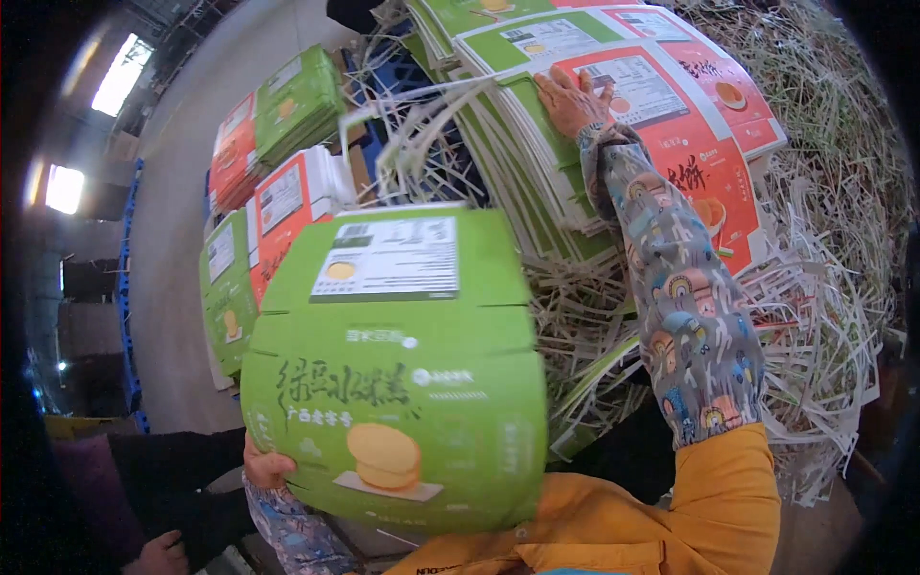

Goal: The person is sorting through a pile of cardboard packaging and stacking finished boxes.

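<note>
A large flat green carton blank (383, 331), printed with yellow cakes and a white label panel, is tilted up in front of me. My left hand (266, 467) grips its lower left edge with the thumb on the printed face; the other fingers are hidden behind it. My right hand (575, 100) lies with fingers spread on top of a big stack of printed sheets, where a green blank borders an orange-red blank (661, 105). The stack's layered edges (532, 144) show below that hand, with thin paper strips hanging from them.
Piles of green blanks (299, 101) and orange-red blanks (280, 206) stand to the left. Shredded paper strips (824, 125) heap up at the right and below the stack. A blue pallet (407, 72) shows between the piles. Another person's hand (161, 556) is at the lower left.
</note>
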{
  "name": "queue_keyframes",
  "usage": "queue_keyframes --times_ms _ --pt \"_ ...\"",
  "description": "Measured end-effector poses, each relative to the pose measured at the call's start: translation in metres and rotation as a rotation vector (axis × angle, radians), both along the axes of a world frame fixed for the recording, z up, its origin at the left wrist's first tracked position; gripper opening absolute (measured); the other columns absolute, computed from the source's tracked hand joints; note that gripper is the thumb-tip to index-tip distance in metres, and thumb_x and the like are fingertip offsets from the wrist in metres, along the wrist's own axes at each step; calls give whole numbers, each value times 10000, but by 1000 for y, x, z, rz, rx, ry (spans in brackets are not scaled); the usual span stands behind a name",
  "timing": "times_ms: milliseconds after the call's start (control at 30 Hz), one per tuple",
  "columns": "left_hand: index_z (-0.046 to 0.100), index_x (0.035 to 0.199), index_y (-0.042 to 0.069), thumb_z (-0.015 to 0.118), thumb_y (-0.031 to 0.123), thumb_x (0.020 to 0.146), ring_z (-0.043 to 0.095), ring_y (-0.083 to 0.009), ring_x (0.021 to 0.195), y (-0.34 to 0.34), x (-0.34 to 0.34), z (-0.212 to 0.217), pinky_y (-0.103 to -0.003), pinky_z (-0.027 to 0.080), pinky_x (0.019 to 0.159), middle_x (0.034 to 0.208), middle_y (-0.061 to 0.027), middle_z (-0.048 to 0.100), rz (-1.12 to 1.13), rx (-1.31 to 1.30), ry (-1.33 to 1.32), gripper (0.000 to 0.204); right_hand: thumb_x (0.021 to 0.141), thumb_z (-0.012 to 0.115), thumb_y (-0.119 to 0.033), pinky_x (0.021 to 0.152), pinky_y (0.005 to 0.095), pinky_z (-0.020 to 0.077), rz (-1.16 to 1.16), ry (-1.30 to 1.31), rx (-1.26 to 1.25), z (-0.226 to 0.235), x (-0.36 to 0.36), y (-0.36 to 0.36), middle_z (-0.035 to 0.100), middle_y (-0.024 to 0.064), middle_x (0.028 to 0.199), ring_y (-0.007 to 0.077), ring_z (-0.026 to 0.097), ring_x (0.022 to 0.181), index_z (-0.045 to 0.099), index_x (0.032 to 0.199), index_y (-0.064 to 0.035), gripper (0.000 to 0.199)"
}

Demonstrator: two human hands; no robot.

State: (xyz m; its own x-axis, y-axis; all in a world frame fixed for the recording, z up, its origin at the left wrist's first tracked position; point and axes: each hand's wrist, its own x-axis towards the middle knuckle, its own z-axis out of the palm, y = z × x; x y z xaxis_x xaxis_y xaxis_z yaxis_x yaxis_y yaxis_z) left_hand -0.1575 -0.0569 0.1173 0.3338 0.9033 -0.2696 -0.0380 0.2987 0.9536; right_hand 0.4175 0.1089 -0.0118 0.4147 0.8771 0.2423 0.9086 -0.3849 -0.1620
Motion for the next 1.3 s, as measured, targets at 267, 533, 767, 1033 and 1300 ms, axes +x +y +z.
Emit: queue_keyframes --times_ms 267,533,767,1033,1300 --pt "388 1190 -39 592 56 581 567 -275 907 -22 20 41 -349 477 779 1072 -151 539 243 150 59 649 848 453 -344 890 440 352 246 226 446 32 -7 -21 494 121 1147 293 443 1090 535 1077 -121 330" --pt "381 1195 -34 591 79 637 579 -270 861 -6 108 55 -339 498 733 1044 -145 542 269 350 -373 607 880 443 -348 739 268 439 238 1431 343 87 -49 -189 573 56 942 149 565 846 539 988 -32 348" --pt "458 1119 -16 601 51 708 587 -219 842 14 208 -51 -331 497 726 994 -117 570 -58 -34 -453 441 895 344 -442 797 293 446 245 1961 536 105 -41 -294 554 83 1050 147 546 915 475 1105 -5 503" --pt "483 1100 6 623 104 761 587 -212 856 20 268 -153 -350 501 728 1002 -109 576 -406 -484 -285 379 891 388 -404 827 315 433 -154 1888 311 -20 -23 -316 517 92 1108 160 508 991 424 1178 -25 477" --pt "497 1085 6 634 120 758 593 -206 833 19 269 -154 -353 511 706 987 -109 583 -406 -461 -253 372 872 459 -263 779 307 459 -65 1520 236 -20 -25 -310 516 88 1096 168 523 952 368 1216 -24 430"
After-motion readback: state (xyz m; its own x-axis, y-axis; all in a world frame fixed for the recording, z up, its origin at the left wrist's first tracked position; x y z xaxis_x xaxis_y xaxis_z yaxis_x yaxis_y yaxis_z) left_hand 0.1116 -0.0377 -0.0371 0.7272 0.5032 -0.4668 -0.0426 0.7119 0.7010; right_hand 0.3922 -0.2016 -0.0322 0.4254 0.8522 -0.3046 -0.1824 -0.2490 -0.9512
